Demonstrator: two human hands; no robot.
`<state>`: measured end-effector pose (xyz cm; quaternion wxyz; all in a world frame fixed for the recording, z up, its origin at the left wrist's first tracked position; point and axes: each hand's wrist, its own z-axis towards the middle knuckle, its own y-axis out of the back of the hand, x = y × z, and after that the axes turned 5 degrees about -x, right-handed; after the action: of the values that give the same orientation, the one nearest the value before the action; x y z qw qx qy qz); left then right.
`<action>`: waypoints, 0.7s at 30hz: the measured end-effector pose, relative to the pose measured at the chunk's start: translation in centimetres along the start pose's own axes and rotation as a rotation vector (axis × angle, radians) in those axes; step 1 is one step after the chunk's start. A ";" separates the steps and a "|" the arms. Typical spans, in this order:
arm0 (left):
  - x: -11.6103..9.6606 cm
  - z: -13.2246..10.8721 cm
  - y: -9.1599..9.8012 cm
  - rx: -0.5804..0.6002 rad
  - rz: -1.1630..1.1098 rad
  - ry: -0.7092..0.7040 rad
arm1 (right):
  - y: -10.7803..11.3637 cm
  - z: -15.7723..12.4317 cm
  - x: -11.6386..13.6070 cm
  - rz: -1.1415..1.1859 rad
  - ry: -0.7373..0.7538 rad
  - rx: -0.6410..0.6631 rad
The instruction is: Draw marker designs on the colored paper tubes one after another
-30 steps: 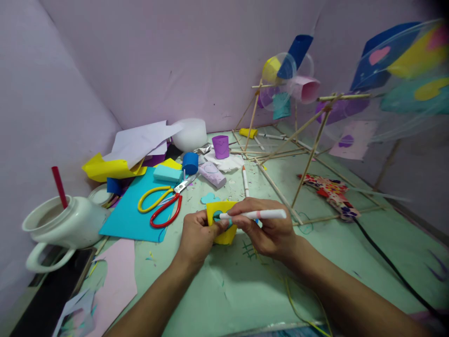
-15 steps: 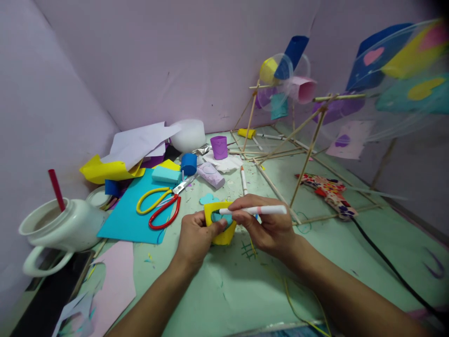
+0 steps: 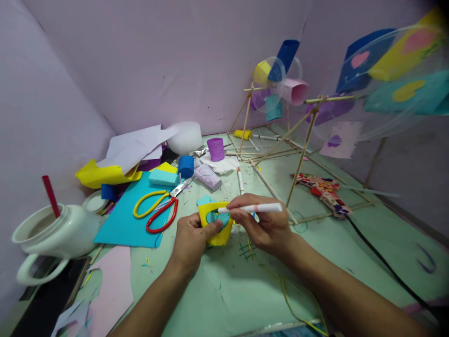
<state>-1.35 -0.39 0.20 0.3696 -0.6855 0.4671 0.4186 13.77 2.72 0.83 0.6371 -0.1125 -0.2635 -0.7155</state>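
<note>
My left hand (image 3: 192, 238) grips a small yellow paper cup (image 3: 219, 238), its thumb pressed over a teal heart-like cutout (image 3: 223, 219) on the cup's front. Between the fingertips of my right hand (image 3: 264, 222) is a white marker (image 3: 261, 208); its dark tip touches or nearly touches the cutout's upper left edge. Just behind the cup lies another teal paper cutout (image 3: 206, 200). To the left, scissors (image 3: 172, 199) with one yellow and one red handle rest on a blue sheet (image 3: 121, 224). A second white marker (image 3: 240, 180) lies beyond my right hand.
A stick frame (image 3: 268, 185) carrying a wheel with paper cups (image 3: 275, 86) stands at the right. A flower-patterned glue gun (image 3: 326, 192) with a black cord lies beneath it. Purple (image 3: 215, 150) and blue paper rolls (image 3: 185, 166) sit at the back; a white teapot-like vessel (image 3: 66, 231) is left.
The whole view has shifted slightly, so most things appear a little further left. Both hands keep their hold, and the marker tip stays by the cutout's edge.
</note>
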 end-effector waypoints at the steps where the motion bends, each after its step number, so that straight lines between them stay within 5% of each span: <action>1: 0.0 0.0 0.0 0.003 -0.007 0.001 | 0.0 0.0 0.0 0.001 0.004 -0.002; 21: -0.3 0.0 0.2 -0.023 -0.058 -0.009 | 0.0 0.1 0.0 -0.018 0.019 -0.008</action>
<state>-1.63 -0.35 0.42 0.3756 -0.7013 0.4404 0.4161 13.74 2.76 0.97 0.6327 -0.1057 -0.2555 -0.7234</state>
